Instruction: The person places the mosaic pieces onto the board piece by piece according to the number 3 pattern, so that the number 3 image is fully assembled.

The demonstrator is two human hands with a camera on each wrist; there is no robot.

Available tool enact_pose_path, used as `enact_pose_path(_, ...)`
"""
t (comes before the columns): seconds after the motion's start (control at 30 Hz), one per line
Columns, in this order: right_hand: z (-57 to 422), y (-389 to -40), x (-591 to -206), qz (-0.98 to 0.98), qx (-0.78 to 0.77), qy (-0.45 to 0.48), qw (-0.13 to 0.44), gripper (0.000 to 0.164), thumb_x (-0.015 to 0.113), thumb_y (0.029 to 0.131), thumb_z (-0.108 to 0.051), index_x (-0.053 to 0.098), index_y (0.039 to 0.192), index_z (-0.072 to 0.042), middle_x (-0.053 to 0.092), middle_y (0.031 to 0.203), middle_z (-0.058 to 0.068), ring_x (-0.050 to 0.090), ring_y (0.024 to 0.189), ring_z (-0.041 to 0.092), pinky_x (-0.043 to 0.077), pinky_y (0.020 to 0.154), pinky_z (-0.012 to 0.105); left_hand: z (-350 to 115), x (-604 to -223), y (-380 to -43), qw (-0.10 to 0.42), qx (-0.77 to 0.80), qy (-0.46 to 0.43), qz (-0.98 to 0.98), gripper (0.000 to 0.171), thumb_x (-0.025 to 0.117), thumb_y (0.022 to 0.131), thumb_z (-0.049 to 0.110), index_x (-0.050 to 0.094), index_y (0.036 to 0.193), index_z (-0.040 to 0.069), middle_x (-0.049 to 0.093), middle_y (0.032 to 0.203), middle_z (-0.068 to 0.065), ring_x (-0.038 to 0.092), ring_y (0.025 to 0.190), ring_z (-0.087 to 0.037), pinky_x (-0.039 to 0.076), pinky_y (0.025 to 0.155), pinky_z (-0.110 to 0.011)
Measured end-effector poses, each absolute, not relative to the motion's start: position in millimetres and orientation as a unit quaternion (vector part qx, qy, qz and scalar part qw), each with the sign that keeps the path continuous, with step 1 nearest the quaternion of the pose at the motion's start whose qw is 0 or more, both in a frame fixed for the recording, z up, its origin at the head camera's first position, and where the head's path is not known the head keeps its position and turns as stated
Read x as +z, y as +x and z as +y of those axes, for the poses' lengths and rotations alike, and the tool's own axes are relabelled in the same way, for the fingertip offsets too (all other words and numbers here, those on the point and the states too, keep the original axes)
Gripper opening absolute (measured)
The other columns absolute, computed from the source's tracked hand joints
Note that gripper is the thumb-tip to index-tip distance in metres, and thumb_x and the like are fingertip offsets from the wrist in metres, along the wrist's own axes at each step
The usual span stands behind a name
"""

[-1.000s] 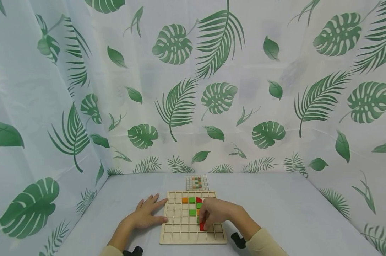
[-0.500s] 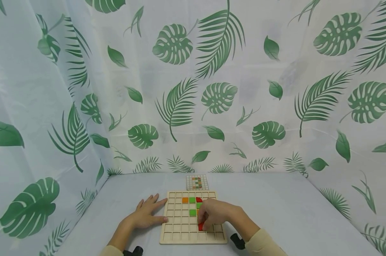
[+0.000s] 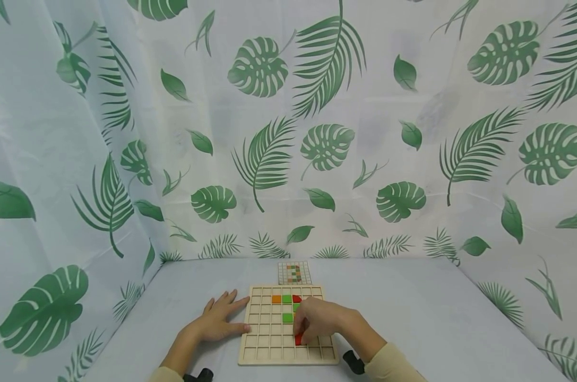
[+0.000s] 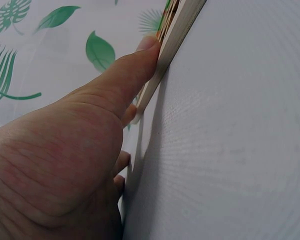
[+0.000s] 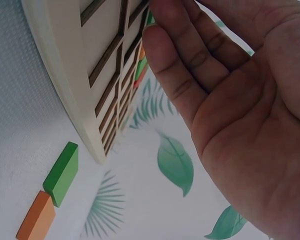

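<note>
A wooden grid board (image 3: 264, 353) lies flat on the white-covered table. My right hand (image 3: 319, 318) is over its lower right part, thumb and fingers pinching a red tile (image 3: 298, 339) low over a cell. In the right wrist view the right hand (image 5: 230, 85) has its fingers bent, and the tile is out of sight. Spread fingers of my left hand (image 3: 218, 318) rest at the board's left edge, with the thumb (image 4: 135, 62) against the rim. An orange tile (image 3: 276, 299), green tiles (image 3: 287, 318) and a red rounded tile (image 3: 296, 298) sit in cells. Others are partly hidden by the right hand.
Behind the board lies a small pattern card (image 3: 295, 273) with a printed grid and coloured squares. A loose green tile (image 5: 61, 174) and an orange tile (image 5: 36, 216) lie on the table beside the board. A leaf-print curtain (image 3: 345, 185) hangs behind.
My right hand has shifted slightly left over the board, carrying the red tile with it. The left hand has stayed in place at the board's edge.
</note>
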State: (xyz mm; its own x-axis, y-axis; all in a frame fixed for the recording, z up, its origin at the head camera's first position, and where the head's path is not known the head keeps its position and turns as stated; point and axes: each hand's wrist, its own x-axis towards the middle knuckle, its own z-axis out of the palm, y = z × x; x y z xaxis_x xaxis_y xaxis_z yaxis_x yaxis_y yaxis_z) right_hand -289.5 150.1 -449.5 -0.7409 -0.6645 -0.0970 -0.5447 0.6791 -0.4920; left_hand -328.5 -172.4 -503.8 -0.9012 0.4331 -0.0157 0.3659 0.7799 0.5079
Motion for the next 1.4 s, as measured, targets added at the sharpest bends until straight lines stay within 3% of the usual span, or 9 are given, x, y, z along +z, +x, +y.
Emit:
enact_pose_path(1.03, 151.8, -293.5, -450.6, 0.897, -0.245, -0.349, 0.119, 0.016, 0.089, 0.079, -0.006, 0.083, 0.086, -0.019, 0.071, 0.077, -0.017, 0.058, 0.065, -0.002, 0.054, 0.061, 0.018, -173.4, -504.6, -328.7, 0.067, 0.261, 0.216, 0.938, 0.085, 0.072, 0.086, 0.068, 0.049, 0.157, 0.027, 0.028, 0.170, -0.021, 0.014, 0.160, -0.048, 0.001, 0.124, -0.074)
enact_pose_path(1.4, 167.3, -300.0, -437.8, 0.890, -0.299, -0.334, 0.087, 0.021, 0.087, 0.083, -0.008, 0.081, 0.103, -0.011, 0.077, 0.092, -0.005, 0.066, 0.077, 0.002, 0.057, 0.070, 0.020, -173.7, -505.6, -329.8, 0.063, 0.256, 0.215, 0.941, 0.086, 0.072, 0.085, 0.070, 0.048, 0.157, 0.029, 0.028, 0.170, -0.020, 0.014, 0.160, -0.046, 0.002, 0.124, -0.074)
